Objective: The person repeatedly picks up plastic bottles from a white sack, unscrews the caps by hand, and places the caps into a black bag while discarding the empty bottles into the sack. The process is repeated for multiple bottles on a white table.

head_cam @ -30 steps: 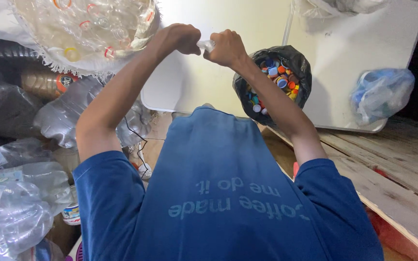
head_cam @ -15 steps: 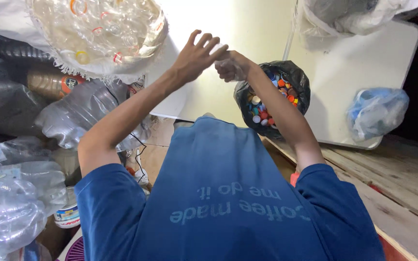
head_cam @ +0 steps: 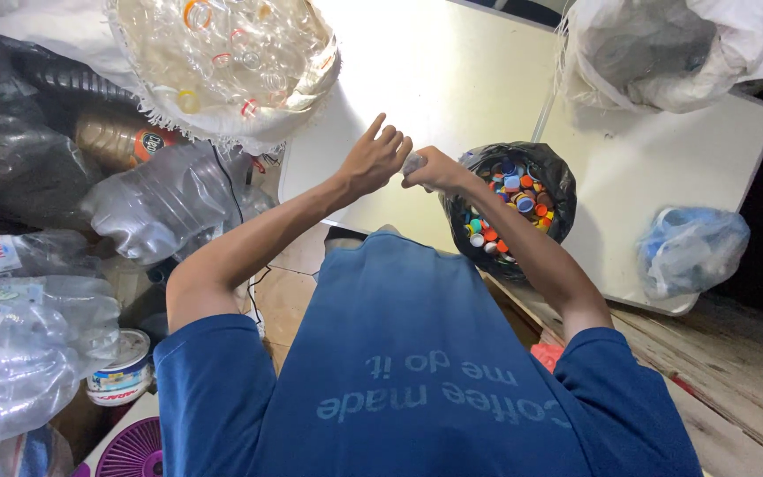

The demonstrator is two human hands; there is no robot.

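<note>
Hands meet in mid-air above the front of the blue shirt [head_cam: 417, 371]. The left hand [head_cam: 377, 161] is loose, fingers spread and lifted, holding nothing. The right hand [head_cam: 434, 168] is curled around a small pale object [head_cam: 414, 162], possibly a bottle cap; only a sliver shows between the knuckles, so which way it points and how its long axis lies cannot be told. The two hands are almost touching, and the object sits right at the gap between them.

Just beyond the right hand, a black bag [head_cam: 547, 172] stands open, filled with bottle caps [head_cam: 509, 199] in orange, blue, white and red. Up on the left, a white sack [head_cam: 306, 97] holds clear, crushed plastic bottles. More crushed bottles [head_cam: 165, 208] pile along the left edge. A bluish plastic bag [head_cam: 691, 247] lies on the white board [head_cam: 655, 168] at right.

Half a second ago the left hand was raised higher with fingers fanned wide; now it has come down beside the right.
</note>
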